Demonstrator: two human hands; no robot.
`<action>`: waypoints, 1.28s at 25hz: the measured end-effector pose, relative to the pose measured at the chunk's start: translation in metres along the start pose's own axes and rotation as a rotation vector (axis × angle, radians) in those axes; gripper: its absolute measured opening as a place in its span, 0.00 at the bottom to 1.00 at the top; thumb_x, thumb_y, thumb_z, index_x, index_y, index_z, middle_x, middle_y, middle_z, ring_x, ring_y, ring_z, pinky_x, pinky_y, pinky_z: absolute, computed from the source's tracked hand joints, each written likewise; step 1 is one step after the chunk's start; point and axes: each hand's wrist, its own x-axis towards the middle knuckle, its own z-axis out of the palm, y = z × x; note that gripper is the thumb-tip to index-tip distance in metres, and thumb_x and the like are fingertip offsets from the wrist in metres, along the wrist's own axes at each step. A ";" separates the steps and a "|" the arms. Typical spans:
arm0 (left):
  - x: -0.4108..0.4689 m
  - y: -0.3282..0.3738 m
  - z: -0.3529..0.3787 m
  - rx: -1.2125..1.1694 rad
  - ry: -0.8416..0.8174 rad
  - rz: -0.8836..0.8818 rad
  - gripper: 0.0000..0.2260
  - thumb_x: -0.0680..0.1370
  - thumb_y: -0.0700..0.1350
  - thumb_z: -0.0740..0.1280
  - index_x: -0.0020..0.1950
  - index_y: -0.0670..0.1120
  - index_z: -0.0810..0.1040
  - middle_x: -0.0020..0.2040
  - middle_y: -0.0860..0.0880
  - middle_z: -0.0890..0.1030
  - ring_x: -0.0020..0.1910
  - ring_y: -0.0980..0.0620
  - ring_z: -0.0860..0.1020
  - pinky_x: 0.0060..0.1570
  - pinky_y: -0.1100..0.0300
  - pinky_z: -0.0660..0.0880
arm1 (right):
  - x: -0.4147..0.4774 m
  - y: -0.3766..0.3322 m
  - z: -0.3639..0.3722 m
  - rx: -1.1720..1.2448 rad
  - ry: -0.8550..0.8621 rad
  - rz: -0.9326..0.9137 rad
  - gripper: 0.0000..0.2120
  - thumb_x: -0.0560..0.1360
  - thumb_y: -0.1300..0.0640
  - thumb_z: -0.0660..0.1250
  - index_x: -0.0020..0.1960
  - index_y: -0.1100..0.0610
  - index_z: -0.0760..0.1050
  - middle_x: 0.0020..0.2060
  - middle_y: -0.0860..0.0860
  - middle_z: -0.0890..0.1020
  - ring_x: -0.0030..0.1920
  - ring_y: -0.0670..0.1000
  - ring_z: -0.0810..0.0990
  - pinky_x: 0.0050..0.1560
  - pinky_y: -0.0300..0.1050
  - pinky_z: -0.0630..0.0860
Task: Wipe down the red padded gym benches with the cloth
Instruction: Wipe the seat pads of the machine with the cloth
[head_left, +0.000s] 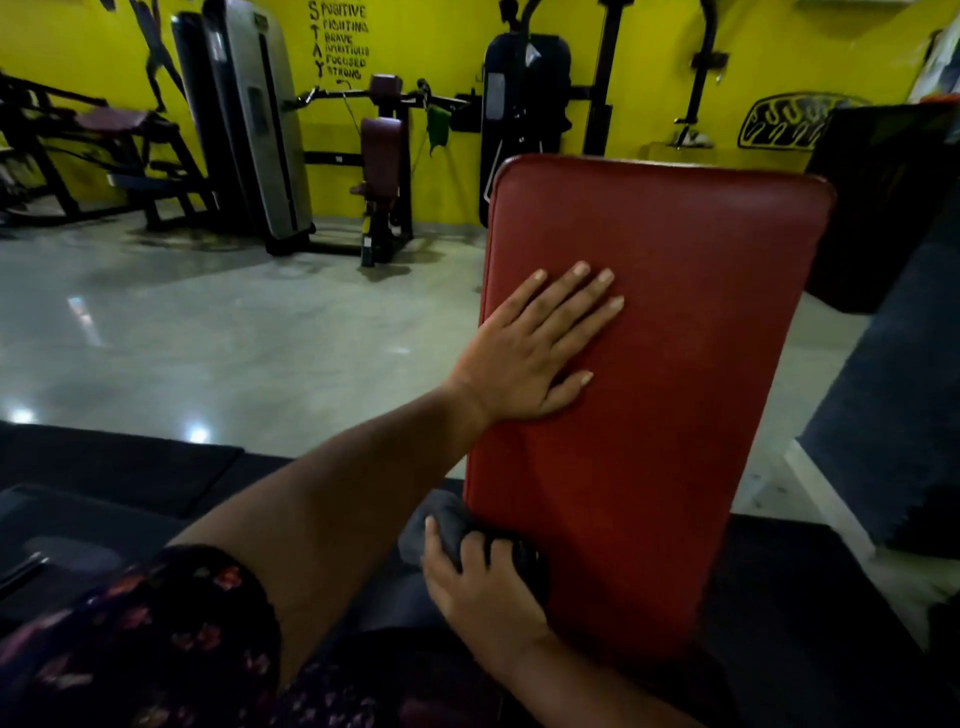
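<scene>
left hand (524, 353): flat, fingers spread | right hand (480, 587): fingers curled, gripping

Black hand-painted lettering (338, 40) stands on the bright yellow painted wall (426, 47), near its top edge left of centre. Large letters run downward to spell "STAY", and beside them the smaller lines read "POSITIVE", "FIGHTING", "BRAVE", what looks like "AMBITIOUS", "FOCUSED" and "STRONG". The fourth line is blurred. No other text is legible.
</scene>
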 end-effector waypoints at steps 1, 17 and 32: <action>-0.003 0.006 0.001 -0.003 0.006 -0.040 0.27 0.80 0.55 0.58 0.77 0.44 0.66 0.76 0.42 0.65 0.77 0.44 0.62 0.75 0.46 0.57 | -0.005 -0.003 0.001 -0.021 -0.024 -0.041 0.21 0.76 0.57 0.54 0.63 0.48 0.79 0.70 0.53 0.72 0.48 0.62 0.71 0.42 0.56 0.73; -0.074 0.073 0.024 -0.033 0.018 -0.073 0.29 0.78 0.58 0.58 0.76 0.45 0.64 0.75 0.44 0.69 0.75 0.45 0.62 0.75 0.48 0.53 | -0.109 -0.005 0.088 -0.090 -0.009 -0.295 0.15 0.78 0.47 0.61 0.62 0.44 0.79 0.72 0.50 0.64 0.53 0.61 0.72 0.46 0.57 0.77; -0.081 0.070 0.028 -0.009 0.038 0.032 0.28 0.78 0.59 0.59 0.75 0.46 0.69 0.73 0.44 0.71 0.74 0.45 0.64 0.75 0.48 0.53 | -0.234 0.017 0.067 0.650 -0.570 0.291 0.45 0.61 0.45 0.77 0.72 0.31 0.60 0.70 0.50 0.72 0.50 0.56 0.80 0.40 0.50 0.80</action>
